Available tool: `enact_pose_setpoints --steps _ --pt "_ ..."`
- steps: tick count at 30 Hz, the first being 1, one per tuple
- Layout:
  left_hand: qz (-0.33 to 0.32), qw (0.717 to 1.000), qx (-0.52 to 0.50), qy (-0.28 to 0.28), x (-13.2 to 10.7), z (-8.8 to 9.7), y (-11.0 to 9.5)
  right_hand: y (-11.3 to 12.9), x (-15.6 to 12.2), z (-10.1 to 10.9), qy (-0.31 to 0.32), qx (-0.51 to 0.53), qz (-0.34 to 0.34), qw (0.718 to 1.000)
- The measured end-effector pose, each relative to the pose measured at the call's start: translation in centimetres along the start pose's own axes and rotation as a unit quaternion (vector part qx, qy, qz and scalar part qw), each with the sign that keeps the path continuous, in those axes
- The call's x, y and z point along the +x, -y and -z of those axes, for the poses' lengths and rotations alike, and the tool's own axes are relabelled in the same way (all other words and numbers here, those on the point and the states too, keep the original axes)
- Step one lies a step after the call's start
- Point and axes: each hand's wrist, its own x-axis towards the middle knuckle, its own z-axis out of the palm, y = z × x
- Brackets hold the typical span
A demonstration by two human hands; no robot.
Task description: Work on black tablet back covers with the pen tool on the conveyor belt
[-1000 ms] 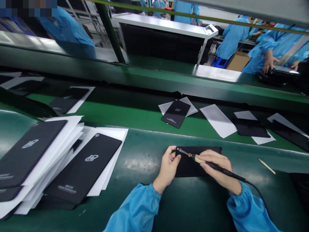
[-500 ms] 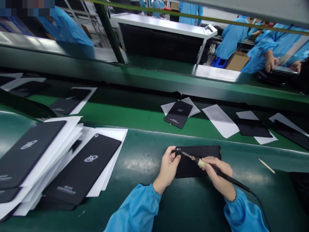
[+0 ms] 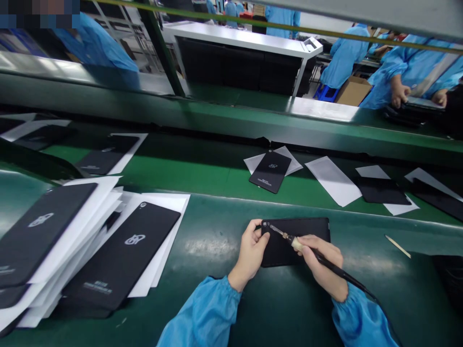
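A black tablet back cover point(image 3: 280, 253) lies on the green bench in front of me, its inner side seemingly up. My left hand point(image 3: 252, 248) grips its left end, thumb on the face and fingers at the edge. In my right hand point(image 3: 321, 260) is a soldering iron point(image 3: 296, 244), held like a pen, with its cable trailing toward the lower right. The iron's tip is at the small fitting point(image 3: 266, 224) in the cover's upper left corner, close to my left thumb. Whether the tip touches it, I cannot tell.
To the left, black covers point(image 3: 135, 250) with a white logo are stacked with white sheets point(image 3: 168, 241). Beyond the bench edge, a green conveyor belt point(image 3: 202, 173) carries another cover point(image 3: 271, 171) and paper point(image 3: 333, 180). A thin stick point(image 3: 398, 246) lies right. Co-workers in blue stand behind.
My right hand and the soldering iron have shifted slightly left, bringing the tip nearer the cover's corner. The left hand keeps its hold. On the belt, covers and paper have moved slightly right.
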Motion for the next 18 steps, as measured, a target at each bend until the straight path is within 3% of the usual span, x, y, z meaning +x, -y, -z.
enact_pose_setpoints --steps 6,11,18 --pt "-0.001 1.000 -0.002 0.006 0.1 0.1 0.1 0.2 -1.1 -1.3 -0.029 -0.058 0.072 0.995" --pt "-0.003 1.000 0.008 -0.004 0.1 0.1 0.1 0.1 -1.9 -2.2 -0.037 -0.068 0.091 0.993" --pt "0.012 1.000 -0.010 -0.007 0.1 -0.1 -0.1 -1.1 -1.9 0.6 -0.079 -0.041 0.067 0.994"
